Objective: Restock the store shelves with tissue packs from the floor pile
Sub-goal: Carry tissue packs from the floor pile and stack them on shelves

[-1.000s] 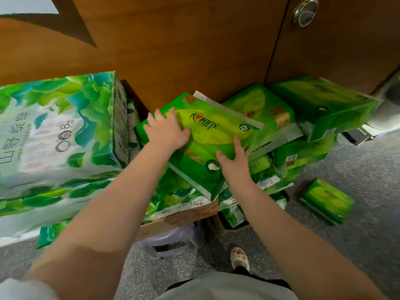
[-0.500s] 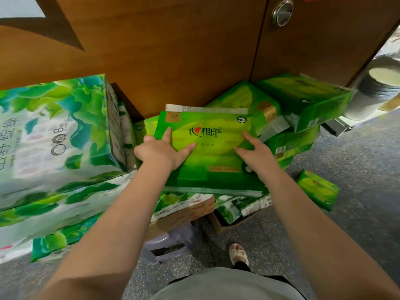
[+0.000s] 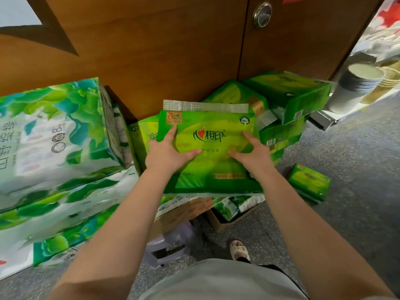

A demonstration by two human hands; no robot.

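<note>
Head view, left: big leaf-print packs stacked on the floor.
Left hand: thumb on top, fingers curled round the green tissue pack's left edge.
Right hand: grips its right edge.
Pack: lifted above the pile, before the wooden door.

A bright green tissue pack with a red heart logo and a silvery sealed top edge sits level, face up, in front of the wooden cabinet. More green packs lie tumbled against the cabinet's base behind it, one small pack apart on the floor to the right.
</note>
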